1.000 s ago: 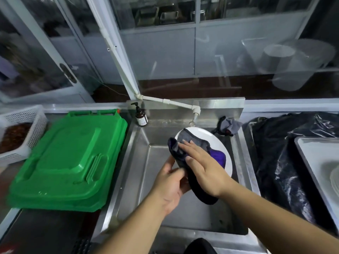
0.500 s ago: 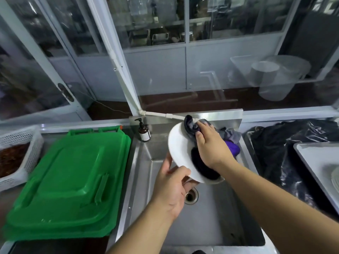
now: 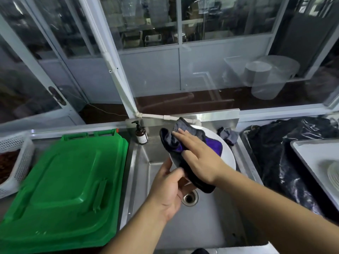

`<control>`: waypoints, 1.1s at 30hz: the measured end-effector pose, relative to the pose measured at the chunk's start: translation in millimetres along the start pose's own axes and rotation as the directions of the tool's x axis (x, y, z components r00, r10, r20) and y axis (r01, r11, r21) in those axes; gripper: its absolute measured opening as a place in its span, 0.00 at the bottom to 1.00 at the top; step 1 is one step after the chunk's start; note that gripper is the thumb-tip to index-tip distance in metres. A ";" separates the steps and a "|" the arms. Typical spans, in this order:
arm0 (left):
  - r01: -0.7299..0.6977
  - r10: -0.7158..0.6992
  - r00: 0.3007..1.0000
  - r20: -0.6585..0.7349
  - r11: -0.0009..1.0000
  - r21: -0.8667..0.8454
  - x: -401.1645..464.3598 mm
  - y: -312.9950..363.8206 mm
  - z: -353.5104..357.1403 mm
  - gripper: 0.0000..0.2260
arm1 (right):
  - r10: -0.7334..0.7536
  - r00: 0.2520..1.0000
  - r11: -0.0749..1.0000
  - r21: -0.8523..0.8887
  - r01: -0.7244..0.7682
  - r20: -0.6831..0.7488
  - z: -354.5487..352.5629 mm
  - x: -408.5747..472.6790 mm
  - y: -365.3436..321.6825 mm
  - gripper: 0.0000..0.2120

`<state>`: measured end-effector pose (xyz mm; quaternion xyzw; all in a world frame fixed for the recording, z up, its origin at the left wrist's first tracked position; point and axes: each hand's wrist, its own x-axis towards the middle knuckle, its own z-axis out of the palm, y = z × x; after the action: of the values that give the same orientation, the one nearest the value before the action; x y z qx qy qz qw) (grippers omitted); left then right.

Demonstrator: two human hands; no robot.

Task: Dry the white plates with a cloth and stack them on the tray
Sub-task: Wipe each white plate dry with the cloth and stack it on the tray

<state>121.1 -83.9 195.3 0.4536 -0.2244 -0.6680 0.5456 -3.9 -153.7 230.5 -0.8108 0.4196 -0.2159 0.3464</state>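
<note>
Directly below the camera lies a stainless steel sink (image 3: 161,233), its round drain (image 3: 189,197) showing between the person's two forearms. Left of the basin a big green plastic lid (image 3: 62,187) covers the counter, and beyond it, at the left edge, stands a white mesh basket (image 3: 17,173) with something dark reddish inside. On the right side a crumpled black plastic bag (image 3: 286,158) lies over the counter, and just beside it, at the right edge, sits a pale tray (image 3: 308,158) with the rim of a white plate stack (image 3: 334,175) on it, cut off by the frame. Over the basin the white plate (image 3: 228,158) is held tilted, its face turned toward the person. A dark grey and purple cloth (image 3: 185,140) is spread over most of that face, one end hanging off the lower edge. The right hand (image 3: 200,154) lies flat on the cloth with straight, spread fingers, pressing it against the plate. The left hand (image 3: 167,187) grips the plate's lower left rim, thumb curled over the front and fingers behind. At the basin's back left corner stands a small brown pump bottle (image 3: 141,135), and a second grey rag (image 3: 227,134) is bunched at the back right corner.
</note>
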 end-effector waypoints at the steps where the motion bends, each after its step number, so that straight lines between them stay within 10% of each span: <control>1: 0.004 -0.004 1.000 0.011 1.000 -0.010 -1.2 1.2 -0.2 0.24 | -0.028 1.000 0.999 -0.044 0.028 -0.004 -3.1 4.9 4.2 0.33; 7: -0.018 0.018 1.000 -0.007 1.000 -0.015 -9.8 8.6 4.3 0.23 | 0.090 0.983 0.985 -0.129 -0.111 -0.159 -21.6 36.2 43.3 0.30; 12: -0.070 0.075 0.996 -0.056 0.994 0.087 -12.2 19.8 0.0 0.24 | 0.313 0.920 0.946 0.170 -0.278 -0.237 -42.5 32.2 78.5 0.21; 19: -0.098 0.096 0.995 0.021 0.978 0.186 -15.6 38.3 -3.5 0.28 | 0.418 0.908 0.495 0.834 -0.245 0.019 -51.4 13.6 94.3 0.10; 26: -0.003 0.050 0.994 -0.097 0.898 0.440 -6.1 45.8 -4.1 0.08 | 0.518 0.855 0.456 0.840 -0.293 0.017 -40.4 2.0 94.9 0.03; 29: -0.013 0.211 0.951 -0.227 0.759 0.650 4.5 51.6 -0.9 0.23 | 0.523 0.852 0.451 0.851 -0.270 -0.007 -35.6 5.8 85.3 0.07; 33: -0.131 0.412 0.876 -0.249 0.701 0.701 10.8 46.9 -4.4 0.17 | 0.556 0.829 0.362 0.914 -0.182 -0.055 -30.6 9.4 72.8 0.04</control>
<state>149.5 -107.4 226.5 0.7012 -0.4006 -0.3498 0.4748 -56.9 -202.8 197.4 -0.3386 0.4749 -0.4578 0.6710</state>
